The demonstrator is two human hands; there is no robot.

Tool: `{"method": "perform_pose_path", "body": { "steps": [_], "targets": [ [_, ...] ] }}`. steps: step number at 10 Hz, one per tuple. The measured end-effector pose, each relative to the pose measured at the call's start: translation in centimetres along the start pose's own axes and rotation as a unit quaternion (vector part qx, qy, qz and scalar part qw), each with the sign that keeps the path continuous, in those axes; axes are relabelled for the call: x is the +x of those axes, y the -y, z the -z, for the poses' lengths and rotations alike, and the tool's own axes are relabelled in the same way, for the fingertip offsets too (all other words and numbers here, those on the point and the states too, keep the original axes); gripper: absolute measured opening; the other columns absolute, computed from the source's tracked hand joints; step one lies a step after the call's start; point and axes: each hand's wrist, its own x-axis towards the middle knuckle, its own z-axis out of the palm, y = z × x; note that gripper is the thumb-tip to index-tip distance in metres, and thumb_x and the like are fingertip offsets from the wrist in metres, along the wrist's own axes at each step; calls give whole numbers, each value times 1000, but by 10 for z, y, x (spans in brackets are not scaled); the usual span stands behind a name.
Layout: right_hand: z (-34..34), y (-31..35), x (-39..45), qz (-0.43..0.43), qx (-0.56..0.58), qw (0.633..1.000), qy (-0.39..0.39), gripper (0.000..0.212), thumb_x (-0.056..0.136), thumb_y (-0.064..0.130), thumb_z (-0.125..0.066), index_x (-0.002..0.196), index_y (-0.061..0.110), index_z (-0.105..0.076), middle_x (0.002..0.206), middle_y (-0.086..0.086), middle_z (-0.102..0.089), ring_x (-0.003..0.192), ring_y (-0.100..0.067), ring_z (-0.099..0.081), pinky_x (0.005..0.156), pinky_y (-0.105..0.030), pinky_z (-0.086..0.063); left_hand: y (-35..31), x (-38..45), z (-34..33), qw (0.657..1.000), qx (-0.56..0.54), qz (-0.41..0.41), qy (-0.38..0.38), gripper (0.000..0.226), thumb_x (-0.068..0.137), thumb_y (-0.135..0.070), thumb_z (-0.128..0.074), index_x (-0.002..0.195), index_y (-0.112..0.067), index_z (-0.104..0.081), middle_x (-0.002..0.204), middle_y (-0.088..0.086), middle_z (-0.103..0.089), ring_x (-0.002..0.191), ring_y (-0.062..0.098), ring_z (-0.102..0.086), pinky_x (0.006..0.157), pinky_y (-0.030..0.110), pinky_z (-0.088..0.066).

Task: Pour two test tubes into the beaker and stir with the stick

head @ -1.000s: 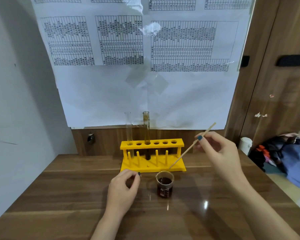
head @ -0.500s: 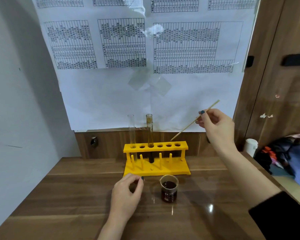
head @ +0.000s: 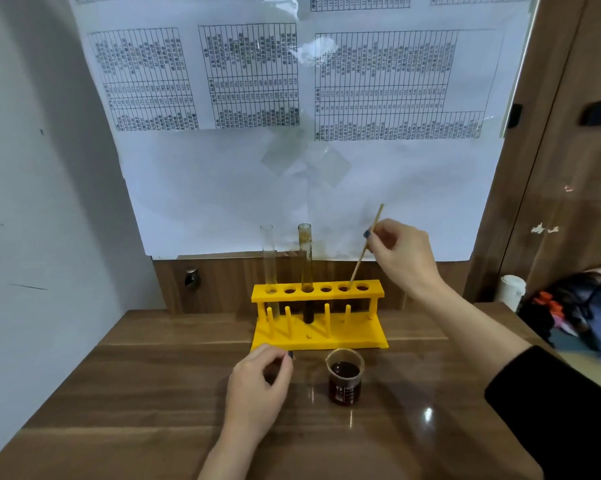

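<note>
A small glass beaker (head: pixel 344 380) with dark brown liquid stands on the wooden table, in front of a yellow test tube rack (head: pixel 318 322). Two tubes stand upright in the rack: a clear one (head: pixel 268 258) in the leftmost hole and a brown-stained one (head: pixel 305 258) in the third hole, dark at its bottom. My right hand (head: pixel 403 254) holds a thin wooden stick (head: pixel 365 247) steeply above the rack, its lower tip at the fifth hole. My left hand (head: pixel 257 389) rests on the table left of the beaker, fingers curled, holding nothing.
Large printed paper sheets (head: pixel 309 133) hang on the wall behind the rack. The wooden table (head: pixel 136 393) meets a grey wall at the left. At the right stand a wooden door (head: pixel 569 168), a white cup (head: pixel 512 285) and a pile of clothes (head: pixel 586 306).
My right hand lifted the stick away from the beaker, then lowered it behind the rack and turned it steeper, bringing its tip down to a rack hole. My left hand stayed put.
</note>
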Motion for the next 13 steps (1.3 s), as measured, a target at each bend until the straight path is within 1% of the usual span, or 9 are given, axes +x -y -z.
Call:
{"method": "perform_pose_path", "body": {
  "steps": [1, 2, 3, 5, 7, 9, 10, 12, 13],
  "targets": [
    [-8, -3, 1, 3, -20, 1000, 22, 19, 90, 30, -59, 87, 15, -70, 74, 2, -66, 73, -20, -63, 62, -28, -47, 1, 0, 0, 1000, 2, -3, 1, 20, 87, -16, -65, 74, -32, -65, 74, -13, -66, 73, 8, -63, 62, 19, -47],
    [-13, -4, 2, 4, -37, 998, 44, 18, 90, 29, -59, 88, 16, -71, 74, 4, -65, 73, -18, -62, 62, -25, -42, 1, 1, 0, 1000, 0, -4, 1, 23, 86, -16, -65, 73, -34, -63, 73, -13, -65, 72, 9, -63, 61, 19, -47],
    [-17, -5, 2, 3, -45, 998, 52, 19, 90, 28, -59, 90, 15, -72, 74, 4, -65, 73, -19, -62, 63, -27, -42, 1, 0, 0, 1000, -1, -3, 0, 23, 86, -15, -64, 73, -34, -64, 74, -13, -66, 73, 10, -63, 61, 20, -48],
    [-20, -4, 1, 16, -68, 995, 69, 22, 91, 29, -57, 95, 13, -72, 85, -3, -72, 79, -21, -63, 66, -29, -47, 0, 1, 0, 1000, 0, -1, -2, 22, 86, -16, -64, 74, -34, -64, 75, -14, -66, 75, 9, -63, 62, 16, -47],
    [-22, -6, -1, 6, -83, 994, 75, 21, 92, 28, -57, 92, 12, -71, 80, -2, -67, 77, -22, -62, 62, -27, -41, 0, 1, 0, 1000, -5, 7, -4, 21, 86, -16, -64, 75, -33, -66, 76, -14, -66, 77, 8, -63, 63, 14, -46],
    [-23, -6, -3, 1, -94, 992, 82, 23, 91, 29, -57, 94, 12, -72, 89, -8, -73, 83, -25, -64, 67, -34, -52, 2, 2, -1, 1000, -1, 11, -2, 17, 87, -16, -64, 76, -28, -69, 78, -14, -67, 77, 6, -64, 65, 14, -47],
    [-23, -7, -4, -4, -93, 992, 86, 21, 91, 29, -58, 94, 14, -72, 90, -8, -74, 84, -25, -64, 69, -36, -53, 3, 2, -1, 1000, -1, 10, -2, 14, 87, -16, -64, 77, -25, -71, 78, -13, -68, 77, 6, -64, 65, 18, -49],
    [-23, -10, -4, -10, -88, 992, 92, 19, 90, 29, -59, 95, 16, -72, 90, -4, -72, 78, -17, -58, 65, -27, -44, 4, 2, -2, 1000, -3, 8, -4, 14, 87, -17, -64, 78, -24, -71, 78, -13, -68, 77, 7, -64, 65, 19, -49],
    [-21, -10, -5, -16, -68, 994, 84, 19, 90, 33, -60, 95, 18, -71, 86, 1, -69, 77, -15, -59, 67, -28, -48, 3, 3, -3, 1000, -14, 14, -5, 13, 87, -17, -64, 78, -23, -72, 78, -13, -68, 77, 6, -64, 65, 20, -50]
  ]
}}
